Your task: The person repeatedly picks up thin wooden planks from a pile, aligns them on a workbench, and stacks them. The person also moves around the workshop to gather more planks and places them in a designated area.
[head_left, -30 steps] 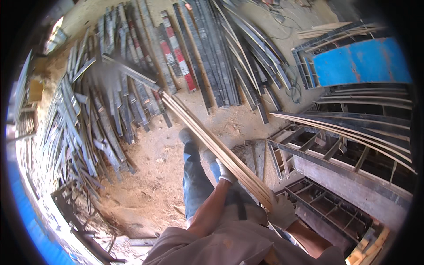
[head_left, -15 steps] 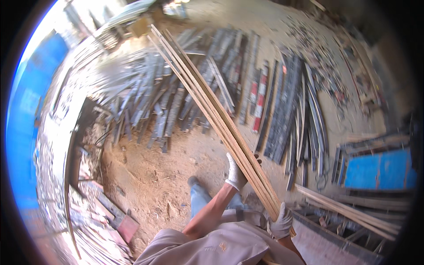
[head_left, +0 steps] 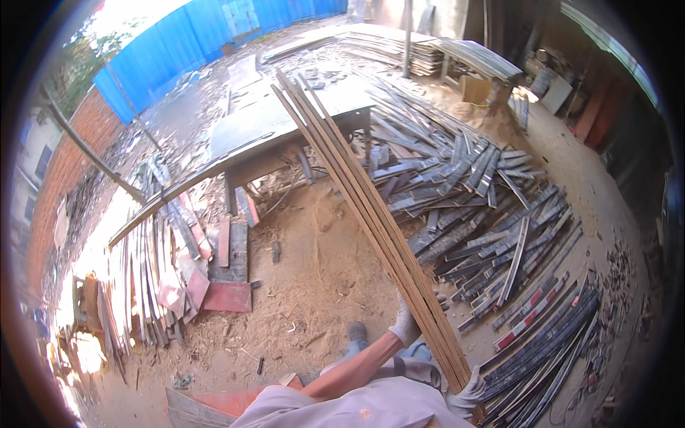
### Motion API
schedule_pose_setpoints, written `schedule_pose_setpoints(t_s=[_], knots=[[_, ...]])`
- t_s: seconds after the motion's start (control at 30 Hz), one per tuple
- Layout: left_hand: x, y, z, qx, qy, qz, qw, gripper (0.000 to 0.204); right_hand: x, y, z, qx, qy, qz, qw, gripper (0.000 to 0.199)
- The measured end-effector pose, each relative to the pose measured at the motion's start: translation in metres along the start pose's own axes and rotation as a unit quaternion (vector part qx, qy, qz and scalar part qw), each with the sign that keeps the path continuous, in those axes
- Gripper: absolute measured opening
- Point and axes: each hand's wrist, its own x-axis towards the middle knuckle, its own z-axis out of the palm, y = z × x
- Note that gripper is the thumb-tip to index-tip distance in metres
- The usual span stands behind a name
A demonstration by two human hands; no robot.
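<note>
Wooden strips, held in gloved hands

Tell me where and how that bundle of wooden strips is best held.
Probably at two spots: the left hand cupping the bundle of wooden strips from the left and underneath, partway along, and the right hand from the right, close to the near end. The strips are long and narrow, spread slightly at the far end, so spaced grips should steady them.

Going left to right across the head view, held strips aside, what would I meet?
Brick wall, shoe, left hand, right hand, red-and-white strips.
</note>
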Motion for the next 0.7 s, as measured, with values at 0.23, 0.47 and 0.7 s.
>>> schedule_pose_setpoints(t_s=[0.23, 0.47, 0.7], knots=[[0.002, 0.235, -0.002, -0.093, 0.003, 0.115, 0.989, 0.073, 0.176, -0.169, 0.043, 0.066, -0.099, -0.134, 0.984, 0.105], [0.085, 0.487, -0.025, -0.137, 0.021, 0.188, 0.972, 0.07, 0.374, -0.332, 0.169, 0.098, -0.143, -0.221, 0.96, 0.107], [0.156, 0.796, -0.007, -0.135, 0.123, 0.285, 0.941, 0.044, 0.607, -0.569, 0.267, 0.131, -0.216, -0.267, 0.93, 0.092]])
